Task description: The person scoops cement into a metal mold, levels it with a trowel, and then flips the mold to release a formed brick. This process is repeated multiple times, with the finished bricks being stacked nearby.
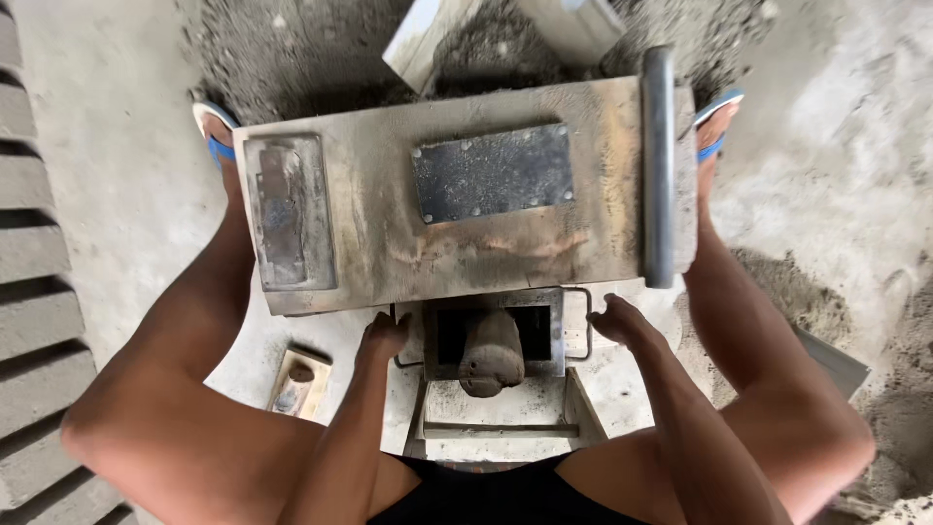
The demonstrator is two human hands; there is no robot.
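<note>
I look straight down at a metal block mould (496, 335) with a wooden plug (491, 352) standing in its opening. My left hand (384, 338) grips the wire handle on the mould's left side. My right hand (617, 321) grips the wire handle on its right side. Just beyond the mould lies a large dusty metal plate (389, 224) with a dark rectangular patch (493, 172) bolted on and a round bar handle (658, 165) along its right edge.
A heap of dark grey mix (282, 49) lies ahead with a pale board (423, 39) in it. Grey blocks (34, 321) line the left edge. A small wooden piece (299, 381) rests on the floor. My feet in blue sandals (216, 131) flank the plate.
</note>
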